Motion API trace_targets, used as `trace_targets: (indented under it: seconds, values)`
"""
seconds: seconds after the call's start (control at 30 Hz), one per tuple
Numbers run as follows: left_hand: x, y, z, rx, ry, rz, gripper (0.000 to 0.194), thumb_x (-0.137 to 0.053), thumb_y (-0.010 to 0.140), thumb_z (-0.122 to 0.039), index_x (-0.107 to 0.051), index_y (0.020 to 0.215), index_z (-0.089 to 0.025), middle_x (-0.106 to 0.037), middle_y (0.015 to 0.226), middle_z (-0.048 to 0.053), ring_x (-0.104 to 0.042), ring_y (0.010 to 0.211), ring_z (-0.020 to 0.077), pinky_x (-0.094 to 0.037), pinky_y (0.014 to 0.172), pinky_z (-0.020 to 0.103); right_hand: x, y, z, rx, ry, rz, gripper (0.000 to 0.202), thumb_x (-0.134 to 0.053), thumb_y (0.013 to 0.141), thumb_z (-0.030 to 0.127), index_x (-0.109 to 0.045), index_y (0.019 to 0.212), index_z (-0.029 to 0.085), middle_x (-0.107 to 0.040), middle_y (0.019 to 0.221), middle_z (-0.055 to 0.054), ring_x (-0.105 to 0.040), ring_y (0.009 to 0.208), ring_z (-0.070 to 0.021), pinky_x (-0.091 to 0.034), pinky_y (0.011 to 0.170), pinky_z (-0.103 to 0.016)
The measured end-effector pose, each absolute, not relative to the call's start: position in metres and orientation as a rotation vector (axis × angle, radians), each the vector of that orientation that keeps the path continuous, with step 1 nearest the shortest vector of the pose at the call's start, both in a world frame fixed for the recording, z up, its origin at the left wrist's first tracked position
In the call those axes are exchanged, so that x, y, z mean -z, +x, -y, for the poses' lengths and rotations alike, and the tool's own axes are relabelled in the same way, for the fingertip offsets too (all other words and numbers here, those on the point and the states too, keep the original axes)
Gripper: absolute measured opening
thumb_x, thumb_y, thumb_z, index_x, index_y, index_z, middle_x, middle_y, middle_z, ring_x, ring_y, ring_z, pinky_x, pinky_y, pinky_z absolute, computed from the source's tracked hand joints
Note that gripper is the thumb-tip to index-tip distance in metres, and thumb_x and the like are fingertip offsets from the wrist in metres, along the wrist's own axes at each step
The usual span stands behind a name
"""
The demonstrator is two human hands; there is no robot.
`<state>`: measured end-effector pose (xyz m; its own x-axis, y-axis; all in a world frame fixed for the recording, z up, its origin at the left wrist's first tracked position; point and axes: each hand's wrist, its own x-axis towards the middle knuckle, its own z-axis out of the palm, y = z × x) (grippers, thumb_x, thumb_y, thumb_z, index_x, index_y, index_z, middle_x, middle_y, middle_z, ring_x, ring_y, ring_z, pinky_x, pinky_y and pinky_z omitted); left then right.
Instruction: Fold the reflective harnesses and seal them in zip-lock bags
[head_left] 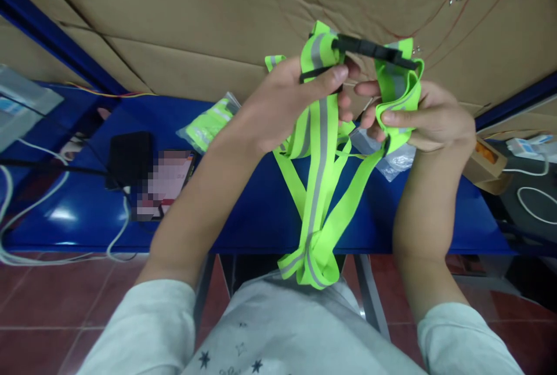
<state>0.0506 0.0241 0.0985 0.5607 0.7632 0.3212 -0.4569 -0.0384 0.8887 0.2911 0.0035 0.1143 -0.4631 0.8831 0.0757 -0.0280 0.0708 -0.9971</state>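
A neon yellow-green reflective strap harness (322, 157) with grey stripes is held up in front of me, its lower loops hanging past the table edge near my lap. My left hand (300, 93) is closed round the strap on the left, thumb pressed on it by a black slider. On the other side my right hand (418, 114) pinches a folded bundle of the same strap. A black plastic buckle (374, 51) bridges the two strap ends above my hands and looks fastened. Some straps behind my left hand are hidden.
On the blue table (252, 218) lie a bagged neon strap (209, 122), a black box-like object (129, 157), a partly blurred phone-like item (167, 180) and a clear plastic bag (394, 160). White cables (124, 224) run at the left. An open cardboard box (485, 166) stands right.
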Motion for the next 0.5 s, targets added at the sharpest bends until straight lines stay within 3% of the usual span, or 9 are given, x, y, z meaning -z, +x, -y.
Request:
trace_targets:
  seconds: [0.1, 0.17, 0.23, 0.33, 0.5]
  values:
    - [-0.100, 0.051, -0.024, -0.944, 1.081, -0.234, 0.009, -0.076, 0.094, -0.027, -0.071, 0.100, -0.023, -0.062, 0.082, 0.000, -0.063, 0.069, 0.0132, -0.053, 0.072, 0.030, -0.109, 0.292, -0.008, -1.570, -0.718, 1.531, 0.046, -0.088, 0.077, 0.033, -0.073, 0.118, 0.020, -0.071, 0.072, 0.005, -0.066, 0.061, -0.0129, -0.062, 0.065, -0.031]
    - [-0.097, 0.054, -0.025, -0.948, 1.103, -0.233, 0.018, -0.083, 0.088, -0.026, -0.071, 0.101, -0.027, -0.064, 0.082, -0.001, -0.058, 0.065, 0.0118, -0.047, 0.065, 0.028, -0.102, 0.284, -0.015, -1.621, -0.638, 1.482, 0.044, -0.091, 0.075, 0.036, -0.073, 0.114, 0.023, -0.066, 0.068, 0.007, -0.068, 0.065, -0.0144, -0.066, 0.074, -0.037]
    - [-0.090, 0.059, -0.027, -1.000, 1.241, -0.308, 0.025, -0.089, 0.080, -0.030, -0.074, 0.100, -0.029, -0.069, 0.083, -0.002, -0.059, 0.066, 0.0138, -0.043, 0.062, 0.030, -0.095, 0.273, -0.023, -1.583, -0.658, 1.409, 0.035, -0.091, 0.077, 0.035, -0.074, 0.106, 0.023, -0.068, 0.071, 0.007, -0.070, 0.068, -0.0140, -0.067, 0.076, -0.035]
    - [-0.080, 0.067, -0.030, -1.202, 1.390, -0.477, 0.029, -0.094, 0.072, -0.030, -0.075, 0.095, -0.028, -0.072, 0.082, -0.002, -0.065, 0.083, 0.0195, -0.047, 0.072, 0.033, -0.090, 0.256, -0.029, -1.442, -0.720, 1.317, 0.015, -0.087, 0.082, 0.030, -0.075, 0.091, 0.025, -0.075, 0.081, 0.003, -0.070, 0.074, -0.0148, -0.066, 0.076, -0.032]
    - [-0.077, 0.072, -0.031, -1.386, 1.443, -0.532, 0.037, -0.093, 0.068, -0.020, -0.075, 0.099, -0.031, -0.078, 0.105, -0.003, -0.065, 0.112, 0.0252, -0.052, 0.098, 0.038, -0.090, 0.238, -0.025, -1.211, -0.715, 1.294, 0.010, -0.083, 0.085, 0.026, -0.078, 0.093, 0.031, -0.080, 0.105, 0.003, -0.074, 0.104, -0.0206, -0.062, 0.103, -0.036]
